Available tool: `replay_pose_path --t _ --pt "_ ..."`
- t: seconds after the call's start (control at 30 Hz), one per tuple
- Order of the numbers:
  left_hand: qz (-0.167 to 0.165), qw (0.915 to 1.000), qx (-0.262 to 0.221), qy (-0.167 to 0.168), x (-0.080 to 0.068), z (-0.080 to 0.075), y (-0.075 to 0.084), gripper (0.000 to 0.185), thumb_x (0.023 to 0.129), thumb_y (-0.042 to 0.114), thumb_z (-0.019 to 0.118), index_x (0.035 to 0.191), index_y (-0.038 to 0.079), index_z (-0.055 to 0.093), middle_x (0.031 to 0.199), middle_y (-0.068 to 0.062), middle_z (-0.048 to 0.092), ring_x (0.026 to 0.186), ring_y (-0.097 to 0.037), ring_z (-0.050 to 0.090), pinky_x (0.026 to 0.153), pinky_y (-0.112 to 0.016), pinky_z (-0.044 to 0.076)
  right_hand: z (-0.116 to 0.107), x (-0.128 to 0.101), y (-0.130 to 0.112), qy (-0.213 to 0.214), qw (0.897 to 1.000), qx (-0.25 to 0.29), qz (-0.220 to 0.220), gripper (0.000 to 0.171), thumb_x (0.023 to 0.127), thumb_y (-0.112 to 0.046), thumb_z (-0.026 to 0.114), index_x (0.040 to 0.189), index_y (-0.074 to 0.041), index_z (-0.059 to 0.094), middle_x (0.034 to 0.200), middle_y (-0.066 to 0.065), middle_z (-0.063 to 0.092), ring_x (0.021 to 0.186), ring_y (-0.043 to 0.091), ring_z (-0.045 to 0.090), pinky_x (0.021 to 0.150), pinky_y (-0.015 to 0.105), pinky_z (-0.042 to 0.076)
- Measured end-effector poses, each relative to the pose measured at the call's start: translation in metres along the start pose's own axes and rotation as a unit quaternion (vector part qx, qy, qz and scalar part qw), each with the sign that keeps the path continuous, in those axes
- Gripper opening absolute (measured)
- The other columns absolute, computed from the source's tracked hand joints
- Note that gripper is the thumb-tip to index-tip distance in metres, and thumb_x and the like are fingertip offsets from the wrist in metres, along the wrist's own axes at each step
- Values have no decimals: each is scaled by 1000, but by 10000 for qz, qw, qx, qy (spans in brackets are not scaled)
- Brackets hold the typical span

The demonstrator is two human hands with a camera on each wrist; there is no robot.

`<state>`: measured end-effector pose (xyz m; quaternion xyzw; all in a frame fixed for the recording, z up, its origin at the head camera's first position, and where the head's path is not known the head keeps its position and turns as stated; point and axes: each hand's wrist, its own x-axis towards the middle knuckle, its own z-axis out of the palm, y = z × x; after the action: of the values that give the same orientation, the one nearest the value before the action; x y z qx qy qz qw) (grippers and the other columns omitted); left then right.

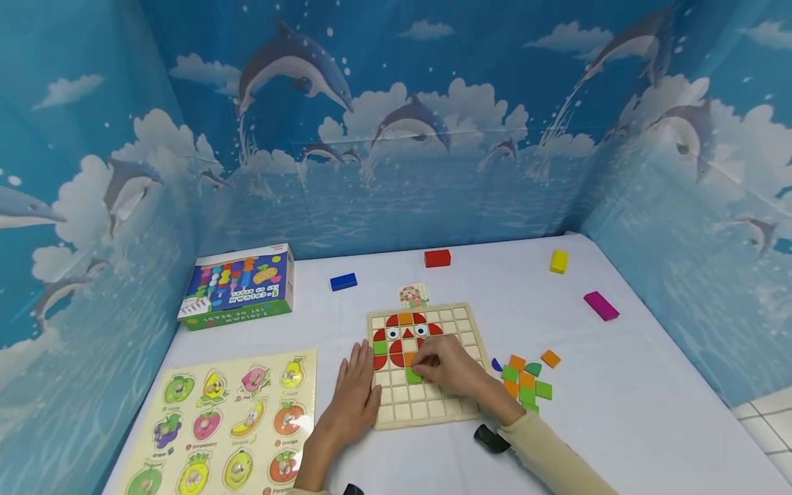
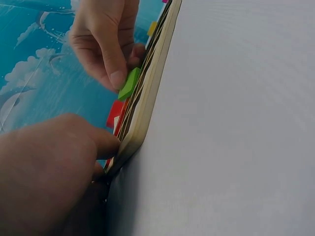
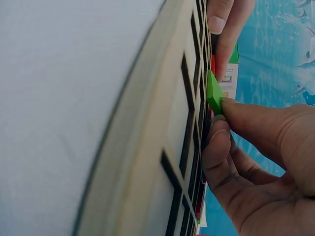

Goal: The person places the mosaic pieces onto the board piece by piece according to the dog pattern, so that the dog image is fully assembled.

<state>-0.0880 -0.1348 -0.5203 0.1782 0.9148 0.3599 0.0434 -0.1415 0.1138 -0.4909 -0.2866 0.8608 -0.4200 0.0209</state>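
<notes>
A wooden grid board (image 1: 433,412) lies on the white table, with red, orange and green tiles and two eye tiles set in its upper left squares. My right hand (image 1: 447,366) pinches a green square tile (image 3: 213,93) between thumb and fingers, tilted close over the board. In the left wrist view that green tile (image 2: 129,84) sits just above the grid. My left hand (image 1: 354,392) rests flat along the board's left edge, fingers straight, touching its frame. Just beyond the board's far edge lies a small picture card (image 1: 414,295).
Loose orange, green and blue tiles (image 1: 527,385) lie right of the board. A fruit puzzle board (image 1: 238,378) is at the left, a colourful box (image 1: 238,287) behind it. Blue (image 1: 343,282), red (image 1: 437,258), yellow (image 1: 559,261) and magenta (image 1: 601,306) blocks stand farther back.
</notes>
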Motion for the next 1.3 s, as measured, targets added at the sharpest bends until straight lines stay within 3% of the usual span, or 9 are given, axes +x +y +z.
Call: replay_pose_path --t 0.1,0.2,0.47,0.67,0.77,1.0,1.13,1.3 --pt "-61 9999 31 -74 -1 -2 3 72 111 18 53 169 -6 19 180 -19 12 168 -37 3 133 -62 5 2 -1 1 -50 10000 -19 -15 7 91 -1 85 89 -8 86 82 -6 70 72 2 58 61 21 53" --pt "-11 10000 18 -40 -2 -2 3 72 111 18 53 169 -6 19 180 -20 12 167 -38 4 133 -63 6 2 -2 1 -72 10000 -4 -20 9 90 1 85 90 -7 87 83 -5 69 72 2 58 61 21 54" --pt "132 9999 -82 53 -2 2 -2 72 112 21 51 170 -4 18 180 -19 12 168 -37 2 134 -44 -8 0 -2 1 -87 9999 68 32 9 89 3 86 88 -6 87 84 -2 69 74 5 62 63 21 56" --pt "-50 9999 14 -126 0 -2 4 71 111 17 52 169 -7 18 180 -20 12 168 -38 3 134 -60 3 -2 -3 -1 -147 9999 -7 33 7 88 -2 88 93 -7 87 85 -4 69 74 3 60 62 20 55" --pt "-168 9995 150 -212 0 -4 7 71 112 17 52 170 -5 17 180 -17 11 168 -35 2 133 -61 5 -6 -3 -1 -255 9997 -9 27 9 89 -9 90 98 -8 87 86 -7 69 73 3 58 62 21 54" --pt "-222 9994 153 -235 0 -2 4 72 112 18 52 170 -4 17 181 -16 10 168 -33 1 135 -56 2 -29 -8 4 -594 9979 201 -128 11 92 -15 88 102 -12 84 87 -12 69 74 7 58 65 22 54" --pt "-209 9994 143 -249 -1 -3 6 71 112 18 52 170 -5 17 181 -17 10 168 -34 1 133 -61 5 -48 -16 10 -842 9959 321 -66 18 94 -17 86 110 -9 83 91 -6 71 78 9 62 68 25 57" --pt "-22 9999 -81 -70 -3 -2 4 71 111 19 52 169 -6 18 180 -20 13 167 -39 3 134 -58 1 -73 -30 19 -941 9946 377 222 27 92 -16 88 116 -5 80 100 5 75 81 9 65 71 26 57"
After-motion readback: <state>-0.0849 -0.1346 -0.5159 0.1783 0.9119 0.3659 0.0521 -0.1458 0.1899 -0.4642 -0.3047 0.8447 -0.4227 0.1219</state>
